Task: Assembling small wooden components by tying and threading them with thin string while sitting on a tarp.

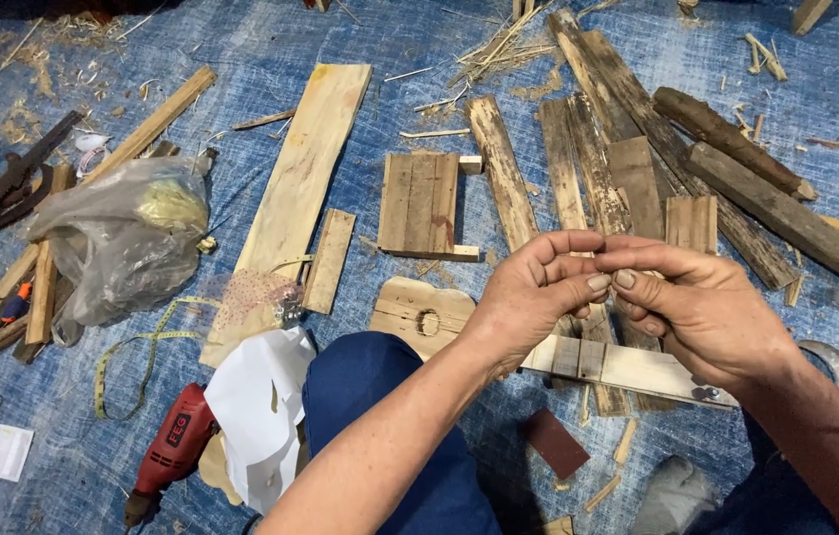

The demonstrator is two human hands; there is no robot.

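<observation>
My left hand (530, 297) and my right hand (702, 307) meet in front of me, fingertips pinched together at about the middle right of the view. Whatever is pinched between them is too small to make out. Beneath the hands lies a pale wooden piece (419, 317) with a rounded end and a hole, joined to a strip of short slats (628, 369). Past the hands, a small panel of nailed slats (421, 204) rests on the blue tarp (360, 129). My knee in blue trousers (380, 396) is below the left forearm.
A long pale plank (296, 188) lies to the left, rough old boards and sticks (736, 178) at the right. A red power drill (167, 458), white paper (263, 406), a yellow tape measure (142, 342), a plastic bag (122, 238) and a dark sandpaper square (555, 443) lie around.
</observation>
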